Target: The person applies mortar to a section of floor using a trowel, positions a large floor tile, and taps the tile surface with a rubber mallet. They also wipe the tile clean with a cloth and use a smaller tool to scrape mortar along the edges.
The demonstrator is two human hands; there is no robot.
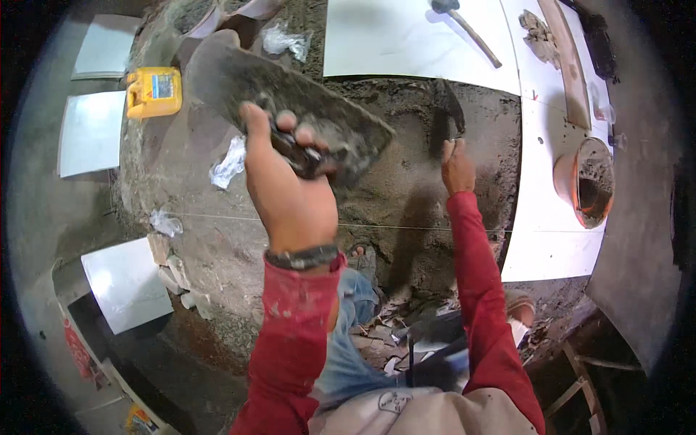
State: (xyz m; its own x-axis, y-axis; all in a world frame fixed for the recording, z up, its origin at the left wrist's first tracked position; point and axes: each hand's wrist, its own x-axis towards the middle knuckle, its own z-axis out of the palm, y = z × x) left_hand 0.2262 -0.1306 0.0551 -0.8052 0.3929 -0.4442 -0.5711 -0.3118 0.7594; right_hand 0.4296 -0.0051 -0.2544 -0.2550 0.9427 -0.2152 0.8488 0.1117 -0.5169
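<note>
My left hand (pixel 290 188) is wrapped round the handle of a plastering float (pixel 283 87), a broad, dark, rectangular plate smeared with mortar. It is raised, its plate tilted toward the far left. My right hand (pixel 458 170) grips a trowel (pixel 451 109), whose narrow dark blade points away from me, seen nearly edge-on. Beneath the trowel lies a bed of wet grey-brown mortar (pixel 406 156), uneven on its surface, bordered by white tiles on its far and right sides. A thin string (pixel 406 227) runs across it from left to right.
White tiles (pixel 413 43) bear a mallet (pixel 467 32), a wooden straightedge (pixel 569 72) and a mortar-smeared bucket (pixel 565 177). A yellow jug (pixel 156 92) stands left, near clear plastic bags (pixel 230 163). Loose tiles (pixel 127 283) lie along the left side. Rubble (pixel 380 344) lies near my legs.
</note>
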